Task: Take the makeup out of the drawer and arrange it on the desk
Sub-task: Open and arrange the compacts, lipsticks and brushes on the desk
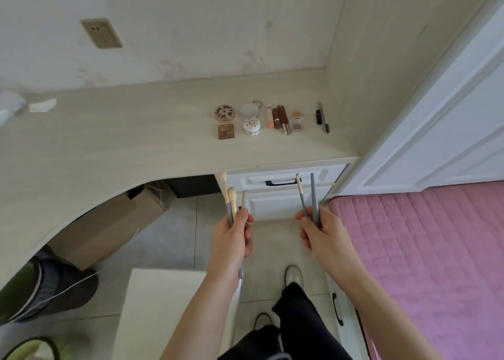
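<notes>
Left hand (234, 234) pinches three brushes (230, 196), right hand (317, 230) pinches two more (308, 196), all below the table (136, 130); loose bundles could slip, or scatter the makeup row (272, 119) at one o'clock

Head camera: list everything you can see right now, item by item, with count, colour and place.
makeup brushes: three, cream heads, grey handles, in the left hand
makeup brushes: two, grey handles, in the right hand
round compacts: three, patterned, clear and white, on the desk
square compact: one, brown, on the desk, nearer than the round ones
lipsticks and tubes: several, pink and brown, in a row on the desk
pencil: one, dark, rightmost on the desk
desk: one, pale wood
drawer: one, white, black handle, under the desk
bed cover: one, pink, right
cardboard box: one, brown, under the desk
left hand: grips three brushes
right hand: grips two brushes
</notes>
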Tool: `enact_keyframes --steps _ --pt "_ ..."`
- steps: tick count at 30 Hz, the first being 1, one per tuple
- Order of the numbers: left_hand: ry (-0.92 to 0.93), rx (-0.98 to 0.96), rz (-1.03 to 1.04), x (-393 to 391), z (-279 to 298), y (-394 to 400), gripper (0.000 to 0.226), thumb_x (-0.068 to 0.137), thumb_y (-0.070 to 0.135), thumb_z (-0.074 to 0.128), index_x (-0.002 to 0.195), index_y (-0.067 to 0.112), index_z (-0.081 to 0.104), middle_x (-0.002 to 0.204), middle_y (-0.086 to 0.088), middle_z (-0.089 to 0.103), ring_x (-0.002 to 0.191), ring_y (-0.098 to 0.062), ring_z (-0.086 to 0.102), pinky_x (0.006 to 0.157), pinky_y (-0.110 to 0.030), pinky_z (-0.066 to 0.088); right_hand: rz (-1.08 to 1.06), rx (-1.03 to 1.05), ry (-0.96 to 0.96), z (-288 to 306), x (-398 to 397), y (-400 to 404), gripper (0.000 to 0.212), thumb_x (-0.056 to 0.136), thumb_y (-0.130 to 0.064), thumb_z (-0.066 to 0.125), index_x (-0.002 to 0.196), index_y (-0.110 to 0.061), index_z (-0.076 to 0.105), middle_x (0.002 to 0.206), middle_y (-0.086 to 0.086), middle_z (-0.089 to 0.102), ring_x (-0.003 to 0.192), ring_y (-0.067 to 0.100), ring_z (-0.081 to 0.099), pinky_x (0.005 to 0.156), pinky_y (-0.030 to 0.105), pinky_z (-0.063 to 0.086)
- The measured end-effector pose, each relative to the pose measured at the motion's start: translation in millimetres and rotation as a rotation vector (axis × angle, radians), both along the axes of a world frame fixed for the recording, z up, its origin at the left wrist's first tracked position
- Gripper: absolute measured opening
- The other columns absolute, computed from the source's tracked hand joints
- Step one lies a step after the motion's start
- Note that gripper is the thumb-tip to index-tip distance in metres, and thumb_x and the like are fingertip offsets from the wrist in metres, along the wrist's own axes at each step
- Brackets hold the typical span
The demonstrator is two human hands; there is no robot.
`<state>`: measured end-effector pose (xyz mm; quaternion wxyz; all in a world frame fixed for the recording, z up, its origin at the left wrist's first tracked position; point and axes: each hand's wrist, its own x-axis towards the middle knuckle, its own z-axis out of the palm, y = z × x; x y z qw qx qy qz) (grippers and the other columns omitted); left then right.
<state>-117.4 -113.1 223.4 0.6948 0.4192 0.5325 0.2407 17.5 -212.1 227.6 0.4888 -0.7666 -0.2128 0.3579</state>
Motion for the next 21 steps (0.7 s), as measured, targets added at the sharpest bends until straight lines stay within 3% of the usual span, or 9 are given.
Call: enact_keyframes --steps 5,9,21 --pt "0.02 -0.009 -0.011 58.8 -10.9 41.1 0.023 0.095 0.025 0.053 0.078 0.01 0.057 0.053 0.002 0.039 0.039 -0.011 0.027 0.035 -0.02 0.022 0.059 -0.059 -0.031 -7.2 50.7 44.5 0.02 0.095 -0.01 0.045 0.089 -0.02 0.061 0.072 -0.001 0.059 0.066 0.014 0.052 0.064 0.032 0.045" --pt "0.028 -0.013 0.006 115.2 -9.3 79.9 0.022 0.095 0.024 0.053 0.079 0.01 0.059 0.052 0.003 0.04 0.039 -0.011 0.028 0.035 -0.02 0.024 0.127 -0.071 -0.059 -3.2 103.7 84.7 0.019 0.095 -0.009 0.045 0.088 -0.018 0.06 0.072 -0.003 0.059 0.064 0.01 0.052 0.061 0.025 0.044" --pt "0.054 0.024 -0.011 229.3 0.3 162.8 0.014 0.091 0.015 0.05 0.084 0.006 0.06 0.057 -0.002 0.037 0.043 -0.014 0.026 0.036 -0.021 0.021 0.153 -0.071 -0.029 -3.6 225.1 177.2 0.02 0.094 -0.007 0.044 0.086 -0.017 0.059 0.068 0.001 0.058 0.061 0.015 0.051 0.057 0.03 0.044"
